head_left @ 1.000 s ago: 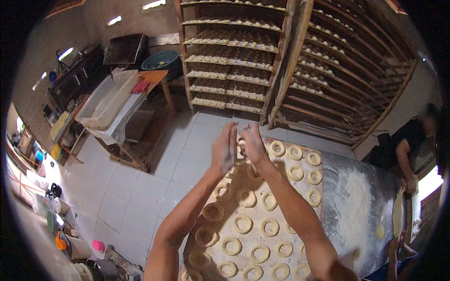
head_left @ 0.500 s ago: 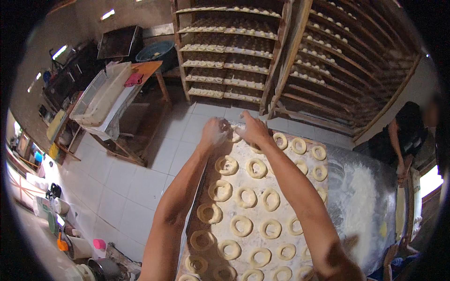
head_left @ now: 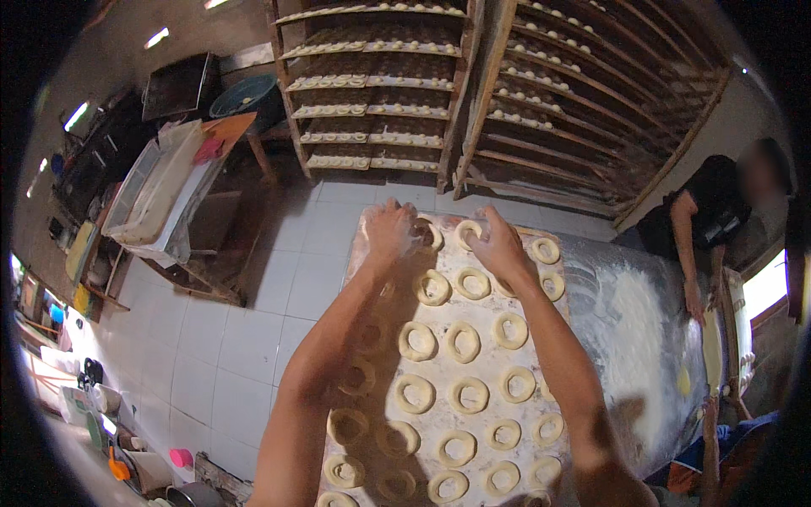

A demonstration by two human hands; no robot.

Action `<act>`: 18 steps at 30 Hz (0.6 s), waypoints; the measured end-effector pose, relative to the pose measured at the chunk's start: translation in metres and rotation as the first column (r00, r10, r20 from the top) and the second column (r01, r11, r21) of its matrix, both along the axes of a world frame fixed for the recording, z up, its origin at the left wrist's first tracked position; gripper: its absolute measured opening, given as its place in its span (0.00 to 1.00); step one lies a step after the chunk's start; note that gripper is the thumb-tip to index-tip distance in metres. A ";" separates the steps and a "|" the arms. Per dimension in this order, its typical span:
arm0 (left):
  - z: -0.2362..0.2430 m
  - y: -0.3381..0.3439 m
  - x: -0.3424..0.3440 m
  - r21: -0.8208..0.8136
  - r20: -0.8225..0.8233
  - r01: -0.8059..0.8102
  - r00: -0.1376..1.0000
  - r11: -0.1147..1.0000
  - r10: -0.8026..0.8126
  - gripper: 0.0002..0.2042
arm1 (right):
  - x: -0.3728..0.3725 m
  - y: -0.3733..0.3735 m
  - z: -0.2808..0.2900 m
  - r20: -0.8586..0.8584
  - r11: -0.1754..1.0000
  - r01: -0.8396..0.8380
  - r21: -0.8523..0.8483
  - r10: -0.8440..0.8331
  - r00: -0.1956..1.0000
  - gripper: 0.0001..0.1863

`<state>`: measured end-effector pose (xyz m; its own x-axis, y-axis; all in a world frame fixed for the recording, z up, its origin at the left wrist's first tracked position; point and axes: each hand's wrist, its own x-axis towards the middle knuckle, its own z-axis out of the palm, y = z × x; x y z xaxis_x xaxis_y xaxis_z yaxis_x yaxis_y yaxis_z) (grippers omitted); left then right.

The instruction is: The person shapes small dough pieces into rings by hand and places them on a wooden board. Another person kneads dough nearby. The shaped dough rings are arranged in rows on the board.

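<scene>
Rows of pale dough rings [head_left: 463,342] lie on a floured board [head_left: 486,363] in front of me. At its far end my left hand [head_left: 393,235] is closed, fingers curled over the left side of one dough ring [head_left: 434,233]; its fingertips are partly hidden. A little to the right, my right hand [head_left: 500,247] pinches the right edge of another dough ring [head_left: 463,230] between thumb and fingers. Both rings rest on the board. My left forearm covers some of the left column, and its shadow falls across several rings.
Right of the board a metal table [head_left: 621,338] is dusted with flour, and a person [head_left: 705,211] stands beyond it. Wooden racks [head_left: 372,101] with dough pieces stand behind. A wooden table [head_left: 194,228] with a plastic crate is at left. Buckets and pots are lower left.
My hands have moved right along the far row and spread apart, from one ring to two neighbouring ones. The view has shifted, with the racks and floor moving left in the picture.
</scene>
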<state>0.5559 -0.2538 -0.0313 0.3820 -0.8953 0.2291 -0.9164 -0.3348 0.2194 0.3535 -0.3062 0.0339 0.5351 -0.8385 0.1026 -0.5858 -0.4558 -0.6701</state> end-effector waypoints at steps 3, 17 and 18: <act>0.007 0.020 0.015 -0.176 -0.240 0.076 0.964 0.981 -0.118 0.27 | -0.053 0.024 0.007 0.016 0.995 0.097 -0.018 -0.096 0.995 0.24; -0.002 0.570 -0.161 0.281 -0.930 -0.537 0.053 0.796 0.363 0.22 | -0.379 0.397 -0.056 -0.137 0.821 0.569 -0.052 -0.570 0.810 0.18; -0.005 0.574 -0.176 0.187 -0.931 -0.565 0.158 0.804 0.328 0.19 | -0.378 0.405 -0.057 -0.164 0.843 0.534 -0.067 -0.537 0.827 0.22</act>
<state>0.3795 0.3204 -0.0362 0.7517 -0.4805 -0.4517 0.2220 -0.4606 0.8594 -0.0245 0.0991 -0.0227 0.0127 -0.9975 0.0694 -0.8448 -0.0478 -0.5330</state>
